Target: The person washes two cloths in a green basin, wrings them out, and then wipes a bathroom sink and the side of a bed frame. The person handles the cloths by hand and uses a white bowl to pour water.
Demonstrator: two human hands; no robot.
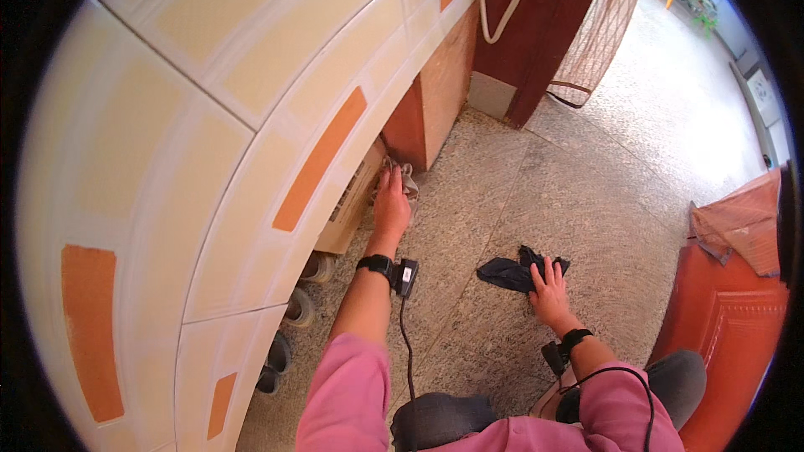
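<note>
My left hand [392, 204] reaches to the foot of the tiled wall. Its fingers lie on a pale crumpled bag [411, 187], beside a cardboard box [347, 210] that bears printing. How firmly those fingers hold the bag is hidden. Out on the speckled stone floor [465, 226], a black cloth [507, 274] lies bunched. The fingers of my right hand [551, 292] are spread over its right end, and I cannot tell whether they grip it. Both wrists wear black straps with small cabled devices.
Several shoes [300, 307] stand in the recess under the wall. A brown block [443, 94] adjoins the dark red door frame [546, 31], where a pale cord loop [502, 6] hangs. A mesh curtain [600, 31] hangs beyond. At right is a red panel [722, 339].
</note>
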